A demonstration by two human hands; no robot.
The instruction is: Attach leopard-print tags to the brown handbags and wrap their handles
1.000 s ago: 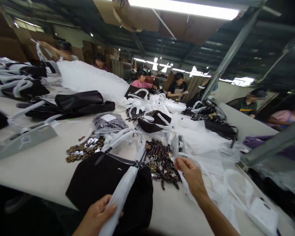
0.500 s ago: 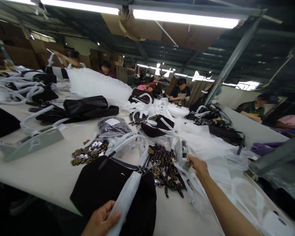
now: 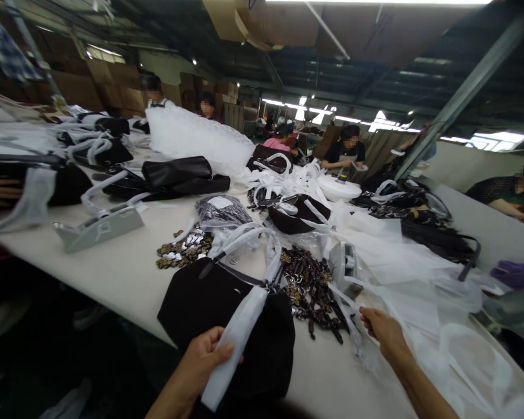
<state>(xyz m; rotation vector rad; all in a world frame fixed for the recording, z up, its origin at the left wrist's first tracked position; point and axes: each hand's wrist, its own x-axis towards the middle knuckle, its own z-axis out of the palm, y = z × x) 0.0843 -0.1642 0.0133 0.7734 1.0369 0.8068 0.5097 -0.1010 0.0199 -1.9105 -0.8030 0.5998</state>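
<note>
A dark brown handbag [image 3: 201, 302] lies at the table's near edge in front of me, its looped handle [image 3: 244, 233] wrapped in white. Hanging from its ring is a strip wrapped in white foam sheet [image 3: 240, 334]. My left hand [image 3: 209, 355] is closed round that wrapped strip, thumb on top, over the bag. To the right, my right hand [image 3: 378, 326] has its fingers pinched together. What they hold, if anything, is too small to make out. Just beyond that hand stands a grey tape dispenser [image 3: 344, 262], apart from the fingers.
Dark beaded charms [image 3: 312, 291] lie heaped between bag and dispenser. Left are patterned tags [image 3: 186, 247], a bagged bundle [image 3: 222, 212] and another dispenser [image 3: 100, 227]. White sheets [image 3: 375, 250] spread rightward. A co-worker's hand [image 3: 0, 192] touches a bag at far left; other people sit beyond.
My right hand has drawn back from the tape dispenser, toward me. My left hand keeps its hold on the wrapped strip. The view has swung left, bringing in a co-worker's hand.
</note>
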